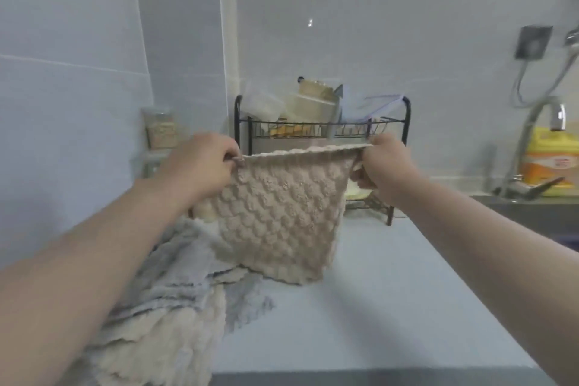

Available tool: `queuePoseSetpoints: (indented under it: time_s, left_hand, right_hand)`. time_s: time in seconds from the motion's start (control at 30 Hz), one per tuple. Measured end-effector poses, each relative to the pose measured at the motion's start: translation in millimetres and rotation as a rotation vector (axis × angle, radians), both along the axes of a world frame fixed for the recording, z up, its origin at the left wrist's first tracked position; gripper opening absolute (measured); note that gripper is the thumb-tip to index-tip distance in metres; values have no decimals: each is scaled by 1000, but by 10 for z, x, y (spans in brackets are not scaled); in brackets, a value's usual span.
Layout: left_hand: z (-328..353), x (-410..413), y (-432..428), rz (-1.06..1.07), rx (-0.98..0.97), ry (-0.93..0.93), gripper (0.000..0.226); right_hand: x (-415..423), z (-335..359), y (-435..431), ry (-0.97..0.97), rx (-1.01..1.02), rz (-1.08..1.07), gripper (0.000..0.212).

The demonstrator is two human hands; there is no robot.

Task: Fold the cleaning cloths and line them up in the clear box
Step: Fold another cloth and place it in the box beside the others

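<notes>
A beige textured cleaning cloth (279, 213) is held up above the countertop (360, 307), its top corners pinched by the left hand (200, 166) and right hand (387, 163) (lower edge touching a heap of cloths (175, 307)).

A home kitchen: a black wire rack (322, 131) stands on a pale counter (391, 291) against grey wall tiles (376, 25), its top shelf crowded with plastic food containers (266, 105). Left of the rack, a blurred jar (160, 128) sits near the wall corner. Right of the rack, a curved metal tap (532, 122) rises over a steel sink (526, 210), with a yellow and orange bottle (548, 163) behind the tap. Above and right of the rack, a dark plate (532, 42) is set in the tiles. In front of the rack, to its left, textured cloths (175, 307) lie heaped on the counter.
</notes>
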State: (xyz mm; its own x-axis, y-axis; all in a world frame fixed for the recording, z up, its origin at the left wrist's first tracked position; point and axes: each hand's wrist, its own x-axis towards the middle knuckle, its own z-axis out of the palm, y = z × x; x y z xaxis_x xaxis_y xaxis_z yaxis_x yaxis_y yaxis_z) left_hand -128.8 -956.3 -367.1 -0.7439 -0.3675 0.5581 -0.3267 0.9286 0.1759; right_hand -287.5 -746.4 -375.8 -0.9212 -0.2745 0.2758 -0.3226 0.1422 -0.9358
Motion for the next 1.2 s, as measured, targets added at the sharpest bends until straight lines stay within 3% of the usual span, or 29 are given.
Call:
queuePoseSetpoints:
  time_s: [0.1, 0.2, 0.33, 0.43, 0.53, 0.6, 0.67, 0.77, 0.83, 0.9, 0.97, 1.0, 1.07, 1.2]
  left_hand:
    - [-19, -373, 274, -66, 90, -16, 21]
    - [59, -484, 531, -142, 140, 60, 22]
    - [-18, -396, 757, -257, 68, 179, 22]
    - [-408, -222, 858, -320, -46, 35, 20]
    - [-975, -34, 976, -312, -115, -262, 19]
    - [-1277, 83, 1051, -321, -72, -474, 20]
    - [-1420, 124, 1075, -320, -8, -571, 27]
    - [-1425, 29, 1075, -317, 115, -440, 29]
    - [-1428, -93, 1095, -317, 180, -424, 36]
    - [-1521, -225, 1119, -348, 170, -547, 51]
    - [-1658, -305, 1136, -331, 137, -687, 63]
    - [-1733, -347, 1117, -295, 111, -736, 66]
    - [-1825, -412, 1077, -223, 85, -772, 69]
    - [-1841, -497, 1071, -157, 133, -797, 72]
  right_hand:
    - [-115, -72, 379, -96, -14, -41, 23]
    - [-190, -10, 642, -59, -124, -3, 18]
    - [-112, -32, 1031, -59, -208, 94, 23]
    - [26, -308, 1339, -63, 41, 166, 17]
    - [215, -746, 1582, -22, 518, 226, 9]
    - [340, -950, 1665, 48, 930, 283, 18]
    - [396, -1029, 1687, 74, 1166, 318, 36]
    - [397, -1016, 1620, 115, 1045, 195, 50]
    - [309, -1109, 1505, 153, 904, 112, 45]
    - [247, -1331, 1349, 274, 1002, 161, 44]
    - [180, -1582, 1223, 318, 1178, 253, 71]
    - [121, -1667, 1189, 330, 1238, 256, 71]
    - [-55, -1762, 1133, 391, 1250, 250, 63]
    - [-329, -1761, 1000, 428, 1275, 310, 71]
